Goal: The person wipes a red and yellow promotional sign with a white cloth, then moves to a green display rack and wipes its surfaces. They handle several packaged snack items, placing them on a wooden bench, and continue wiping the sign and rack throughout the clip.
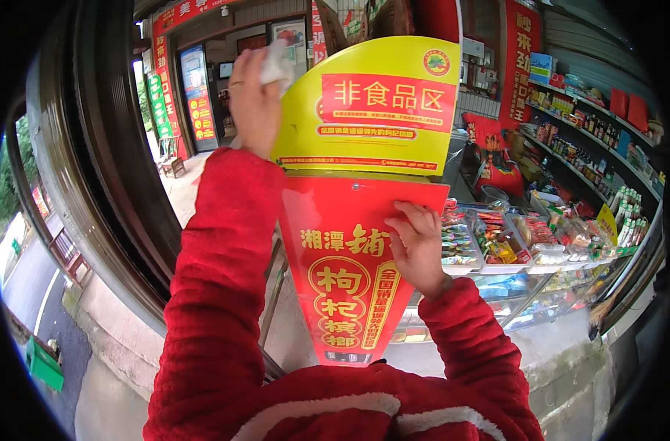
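Before me stands a tall display stand with a red side panel (335, 220) bearing yellow Chinese writing. Above it sits a yellow header panel (368, 150) with a rounded top left corner. My left hand (253, 105) is raised at the header's left edge. It grips a crumpled white cloth (278, 67), possibly a tissue; whether the cloth touches the panel cannot be told. My right hand (420, 245) is at the red panel's right side, fingers bent and apart, holding nothing. Its fingertips appear to rest on the panel.
To the right, plastic bins (495, 267) of packaged snacks top a glass counter (519, 300). Shelves of bottles (588, 129) line the right wall. A dark metal door frame (131, 138) rises at left. A broom (602, 311) stands at far right.
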A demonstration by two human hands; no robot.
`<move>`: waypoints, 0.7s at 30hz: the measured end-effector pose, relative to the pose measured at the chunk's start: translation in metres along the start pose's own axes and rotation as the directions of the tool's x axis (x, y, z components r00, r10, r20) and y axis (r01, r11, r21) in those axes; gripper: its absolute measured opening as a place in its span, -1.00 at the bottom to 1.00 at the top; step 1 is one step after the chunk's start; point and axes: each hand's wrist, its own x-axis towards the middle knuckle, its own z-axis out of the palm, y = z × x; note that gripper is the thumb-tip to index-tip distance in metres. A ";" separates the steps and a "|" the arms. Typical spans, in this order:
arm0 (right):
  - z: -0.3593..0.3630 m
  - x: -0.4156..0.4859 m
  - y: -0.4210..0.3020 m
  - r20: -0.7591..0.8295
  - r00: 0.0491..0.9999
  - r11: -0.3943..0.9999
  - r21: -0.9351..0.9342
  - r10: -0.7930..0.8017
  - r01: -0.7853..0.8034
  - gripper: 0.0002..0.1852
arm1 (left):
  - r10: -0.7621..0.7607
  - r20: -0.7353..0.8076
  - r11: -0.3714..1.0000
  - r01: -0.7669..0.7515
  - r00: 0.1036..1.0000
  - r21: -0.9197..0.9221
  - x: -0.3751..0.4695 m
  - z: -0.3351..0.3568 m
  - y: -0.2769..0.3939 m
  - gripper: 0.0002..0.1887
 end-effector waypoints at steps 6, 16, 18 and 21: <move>0.003 -0.001 -0.003 -0.015 1.000 1.000 -0.001 -0.014 0.014 -0.72 | 0.071 0.248 0.959 -0.134 0.966 0.249 -0.043 0.006 0.021 -0.40; 0.004 -0.008 -0.003 -0.001 0.999 0.998 0.059 0.033 -0.033 -0.75 | 0.080 0.362 0.916 -0.212 0.929 0.340 -0.088 -0.016 0.046 -0.47; 0.003 -0.010 -0.002 -0.009 0.999 0.997 0.069 0.033 -0.033 -0.75 | 0.092 0.396 0.930 -0.221 0.914 0.294 -0.095 -0.020 0.053 -0.45; -0.002 -0.011 -0.003 -0.019 0.998 0.996 0.077 0.053 -0.051 -0.74 | 0.092 0.467 0.948 -0.221 0.880 0.230 -0.096 -0.023 0.064 -0.52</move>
